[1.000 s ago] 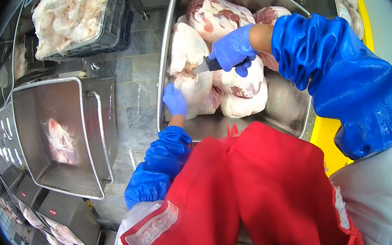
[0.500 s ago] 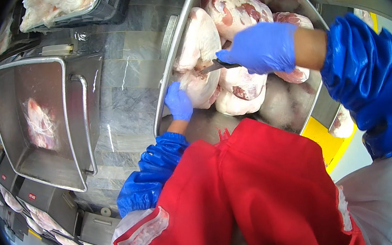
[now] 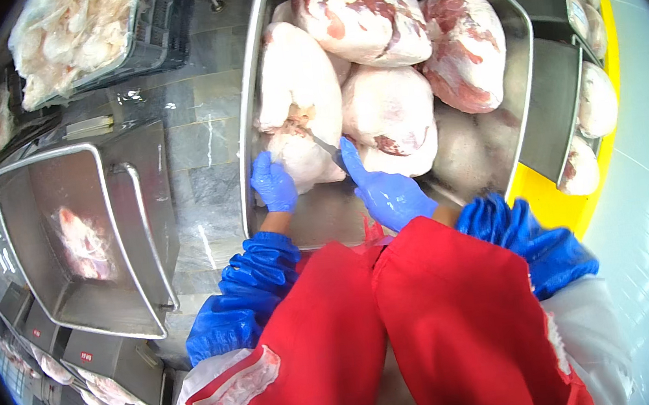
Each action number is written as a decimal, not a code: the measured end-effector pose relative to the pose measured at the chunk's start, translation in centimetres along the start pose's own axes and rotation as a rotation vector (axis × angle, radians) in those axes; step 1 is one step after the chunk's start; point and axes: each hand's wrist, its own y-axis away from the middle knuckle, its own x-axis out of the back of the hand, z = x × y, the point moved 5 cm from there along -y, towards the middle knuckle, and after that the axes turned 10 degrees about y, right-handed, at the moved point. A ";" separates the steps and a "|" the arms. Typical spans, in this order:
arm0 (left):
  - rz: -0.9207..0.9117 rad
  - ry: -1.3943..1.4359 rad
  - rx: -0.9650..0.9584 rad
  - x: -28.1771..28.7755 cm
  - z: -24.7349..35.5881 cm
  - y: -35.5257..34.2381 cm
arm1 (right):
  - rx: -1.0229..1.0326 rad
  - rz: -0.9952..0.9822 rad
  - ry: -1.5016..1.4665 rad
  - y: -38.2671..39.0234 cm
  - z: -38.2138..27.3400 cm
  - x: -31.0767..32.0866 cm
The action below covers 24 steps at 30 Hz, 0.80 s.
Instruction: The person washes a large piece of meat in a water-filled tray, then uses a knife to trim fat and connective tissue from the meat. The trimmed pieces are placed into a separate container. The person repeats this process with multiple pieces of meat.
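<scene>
A long pale, fat-covered piece of meat (image 3: pixel 297 79) lies along the left side of a steel tub (image 3: pixel 526 102). My left hand (image 3: pixel 273 184), in a blue glove, grips its near end at the tub's left side. My right hand (image 3: pixel 388 189), also blue-gloved, is closed round a knife (image 3: pixel 328 147), with the index finger stretched forward along it. The blade lies against the near part of the meat, beside a reddish cut patch. The handle is mostly hidden by my fingers.
More large meat pieces (image 3: pixel 360 17) fill the tub's far and middle parts. To the left stands a steel cart (image 3: pixel 74 304) holding one bagged piece (image 3: pixel 85 243). A dark crate (image 3: pixel 164 29) is at the far left; yellow edging (image 3: pixel 549 198) and steel trays (image 3: pixel 550 92) are at the right.
My right hand has come down and nearer to me, with the knife still in it. The blade has moved to the meat's near right side. My left hand keeps its hold; the view has shifted.
</scene>
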 end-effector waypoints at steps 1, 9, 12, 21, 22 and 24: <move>-0.025 -0.011 -0.026 0.0 -0.2 0.2 | -0.049 0.029 0.020 0.0 -0.4 -0.9; -0.044 -0.019 -0.038 0.5 -2.0 -0.1 | 0.097 -0.202 -0.059 1.1 -0.3 7.1; -0.094 -0.088 -0.060 0.0 -0.9 -0.1 | -0.069 -0.531 -0.312 -0.5 -1.7 9.6; -0.021 -0.065 -0.166 0.1 -1.7 0.2 | -0.012 -0.035 -0.186 0.5 -1.4 0.5; -0.032 -0.064 -0.152 0.0 -1.7 0.3 | -0.038 -0.034 -0.246 0.8 -1.5 -0.9; -0.062 -0.066 -0.125 0.2 -1.4 0.2 | -0.046 0.056 -0.294 1.4 -2.1 -3.0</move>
